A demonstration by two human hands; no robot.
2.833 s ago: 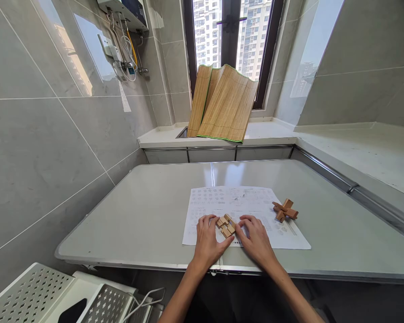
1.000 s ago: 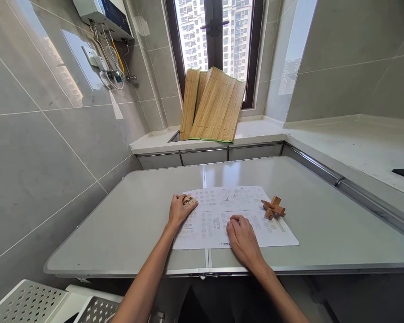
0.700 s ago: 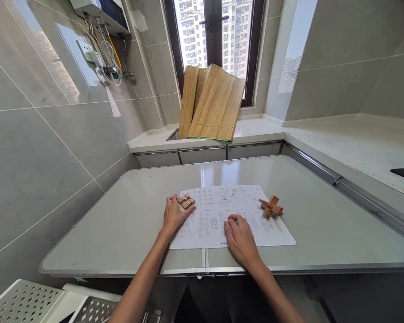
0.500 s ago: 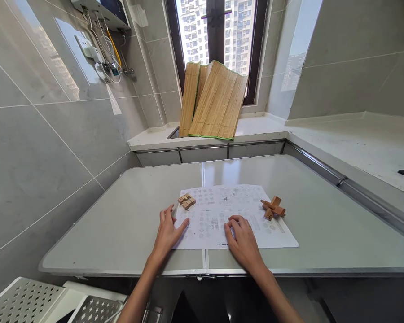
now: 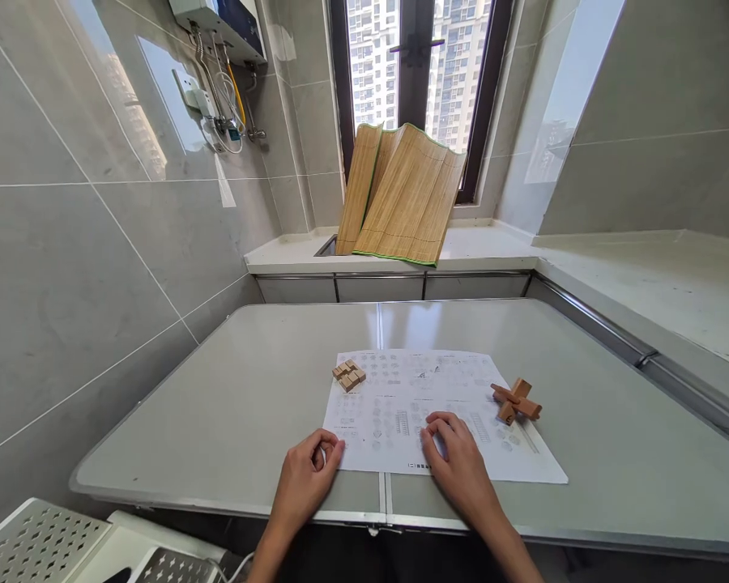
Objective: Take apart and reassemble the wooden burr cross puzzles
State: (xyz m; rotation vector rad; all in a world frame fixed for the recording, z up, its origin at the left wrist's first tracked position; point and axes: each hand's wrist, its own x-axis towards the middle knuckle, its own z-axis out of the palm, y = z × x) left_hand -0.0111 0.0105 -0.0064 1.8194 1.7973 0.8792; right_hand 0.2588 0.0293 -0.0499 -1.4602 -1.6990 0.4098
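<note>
A printed instruction sheet (image 5: 437,389) lies flat on the grey folding table (image 5: 249,405). A small pale wooden block puzzle (image 5: 348,375) sits on the sheet's far left corner. A darker wooden cross-shaped burr puzzle (image 5: 515,401) rests on the sheet's right side. My left hand (image 5: 307,482) lies at the sheet's near left corner with fingers curled in, holding nothing visible. Resting palm down on the sheet's near middle is my right hand (image 5: 458,461), fingers bent, nothing in it.
A folded bamboo mat (image 5: 404,194) leans against the window on the white counter (image 5: 492,243) behind the table. Tiled wall runs along the left. A white perforated rack (image 5: 42,542) stands low at the near left. A steel rail (image 5: 613,340) borders the table's right.
My left hand carried the pale block puzzle from the sheet's middle to its far left corner, let it go, and drew back to the near left corner. The right hand stayed on the sheet.
</note>
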